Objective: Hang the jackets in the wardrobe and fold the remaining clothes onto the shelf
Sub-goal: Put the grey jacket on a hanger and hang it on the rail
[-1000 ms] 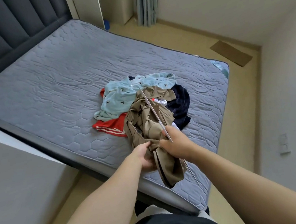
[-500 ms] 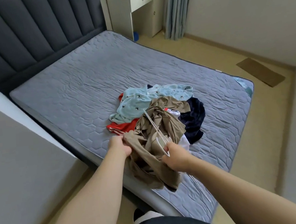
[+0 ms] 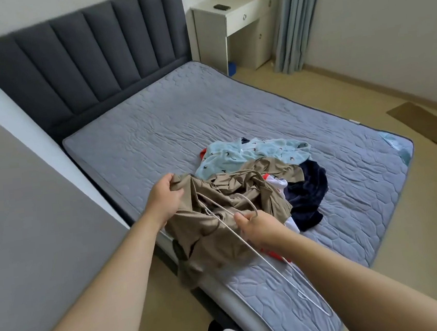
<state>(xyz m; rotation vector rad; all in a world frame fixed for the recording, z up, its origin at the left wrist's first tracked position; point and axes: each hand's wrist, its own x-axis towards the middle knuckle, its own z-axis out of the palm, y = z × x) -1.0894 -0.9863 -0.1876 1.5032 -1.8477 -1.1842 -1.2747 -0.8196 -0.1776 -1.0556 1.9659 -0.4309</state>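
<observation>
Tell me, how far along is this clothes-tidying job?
Nothing looks finished yet. In hand: the left hand grips the crumpled tan jacket, the right hand holds a thin wire hanger. Left: the light-blue patterned top, dark navy fleece and red-and-white piece lie heaped on the grey quilted mattress.

The left hand (image 3: 165,198) grips an edge of a khaki jacket (image 3: 214,241) at the near side of the grey mattress (image 3: 180,120), at seven o'clock from the clothes pile. The right hand (image 3: 259,228), at three o'clock from the left, holds a thin wire hanger (image 3: 229,227) whose upper end lies in the jacket's folds. A light blue garment (image 3: 238,158) lies at twelve o'clock from the jacket, a navy one (image 3: 307,196) at three. The padded headboard (image 3: 87,52) stands at eleven o'clock
</observation>
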